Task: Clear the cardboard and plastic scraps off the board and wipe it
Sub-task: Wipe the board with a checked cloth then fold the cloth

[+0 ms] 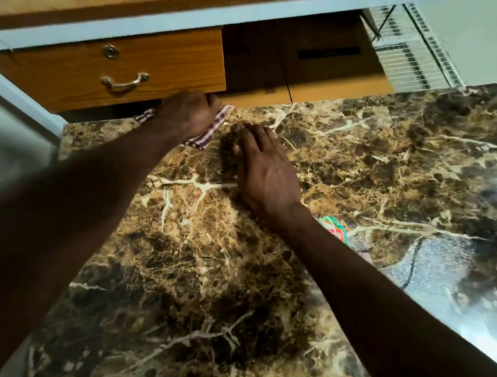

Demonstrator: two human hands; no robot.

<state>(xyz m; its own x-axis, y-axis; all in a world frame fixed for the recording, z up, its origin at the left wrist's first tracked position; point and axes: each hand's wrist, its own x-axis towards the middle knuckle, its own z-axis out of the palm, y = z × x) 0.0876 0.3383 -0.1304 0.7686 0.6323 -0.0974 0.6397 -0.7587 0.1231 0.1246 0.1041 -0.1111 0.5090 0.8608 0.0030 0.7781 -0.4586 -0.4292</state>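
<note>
Two hands work the far edge of the board [234,262]: left hand [187,114] bunches a striped cloth [213,128] at eleven o'clock, right hand [266,172] lies spread flat. Wiping appears underway; next, sweep toward six o'clock.

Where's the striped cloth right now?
In the head view, the striped cloth is bunched under the left hand at the marble board's far edge, just below the wooden drawer.
</note>
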